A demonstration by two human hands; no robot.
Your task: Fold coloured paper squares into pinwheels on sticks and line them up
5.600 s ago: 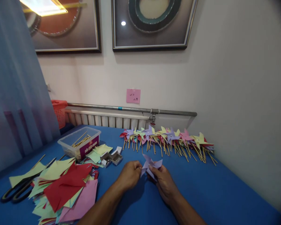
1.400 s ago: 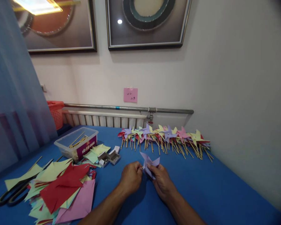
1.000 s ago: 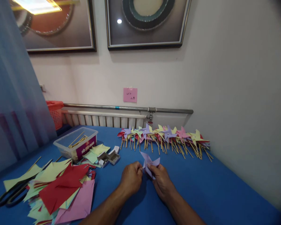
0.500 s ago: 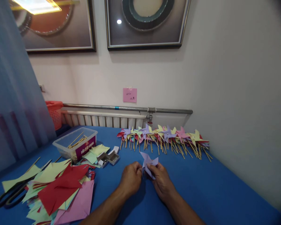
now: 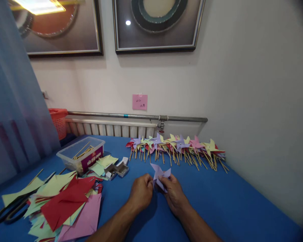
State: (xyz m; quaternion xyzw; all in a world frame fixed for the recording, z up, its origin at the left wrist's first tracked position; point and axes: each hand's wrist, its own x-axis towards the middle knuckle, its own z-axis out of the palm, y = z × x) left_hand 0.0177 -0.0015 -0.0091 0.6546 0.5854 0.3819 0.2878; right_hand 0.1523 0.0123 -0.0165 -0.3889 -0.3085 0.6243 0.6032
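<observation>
A light purple paper pinwheel [image 5: 156,174] with folded-in blades is held up between my hands, above the blue tabletop. My right hand [image 5: 174,193] pinches it at the middle, thumb on the front and the other fingers behind. At its left edge, my left hand [image 5: 141,192] is closed, with thumb and forefinger pressed together on the tip of a blade. The inside of that left grip is hidden. No stick shows on this pinwheel.
Finished pinwheels on sticks [image 5: 176,148] lie in a row by the wall. To the left are cut coloured papers [image 5: 68,201], black-handled scissors [image 5: 17,208], a clear plastic tub [image 5: 65,158] with sticks, and small open boxes [image 5: 122,169] of metal pins. A red basket [image 5: 59,122] stands behind.
Almost nothing differs. Both hands keep the purple pinwheel in the same place, and the view has shifted very slightly.
</observation>
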